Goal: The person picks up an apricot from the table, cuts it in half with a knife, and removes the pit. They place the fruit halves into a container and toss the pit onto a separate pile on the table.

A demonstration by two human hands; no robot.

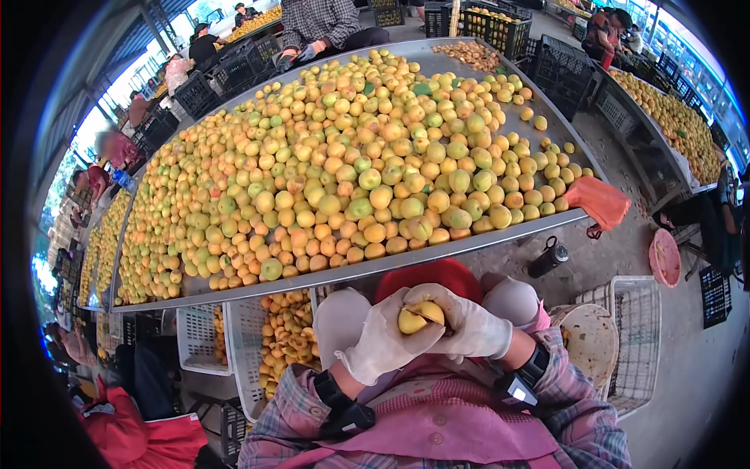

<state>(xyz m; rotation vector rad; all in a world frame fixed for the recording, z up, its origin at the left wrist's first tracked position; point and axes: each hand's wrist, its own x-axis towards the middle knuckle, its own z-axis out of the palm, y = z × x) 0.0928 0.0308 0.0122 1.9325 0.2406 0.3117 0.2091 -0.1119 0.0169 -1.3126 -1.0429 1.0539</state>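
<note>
Between my two white-gloved hands, over my lap, is a yellow apricot [414, 319] with a dark split running across it. My left hand [384, 341] is closed around its left side. From the right, my right hand [473, 326] curls its fingers over the other side; its fingertips are partly hidden. Just beyond my hands lies a red rounded thing [426, 277] between my knees. A metal-edged table [344, 275] heaped with whole yellow-orange apricots [344, 172] stands in front of me.
Below the table's front edge, a white crate [244, 344] holds split apricots [285, 332]. At my right are a bucket [598, 332], another white crate [637, 336] and a dark bottle [549, 254]. An orange bag [598, 202] hangs at the table corner. Across sits a person in a checked shirt [320, 23].
</note>
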